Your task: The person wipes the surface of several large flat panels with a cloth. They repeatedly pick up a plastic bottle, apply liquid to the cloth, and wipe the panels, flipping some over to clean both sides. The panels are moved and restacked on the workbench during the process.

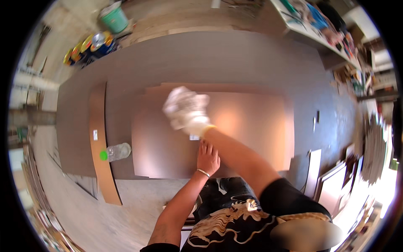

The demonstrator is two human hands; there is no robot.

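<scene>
A stack of flat brown panels (247, 147) lies on the table in front of me, its edges slightly offset. My left hand (208, 158) is bare and rests on the top panel near its front edge, fingers stretched out. Across it reaches my right arm; my right hand (187, 108), in a white glove with a yellow cuff, is over the panel's left half. Motion smears its fingers, and whether a white cloth is bunched in it I cannot make out. A small white label (194, 137) shows on the panel beside the glove's cuff.
Left of the stack, a long narrow board (99, 122) juts past the front edge of the grey table (235, 54). Beside it lies a clear bottle (119, 152) with a green cap. Cans (98, 41) and a green bucket (115, 20) stand beyond. Panels (331, 185) lean at right.
</scene>
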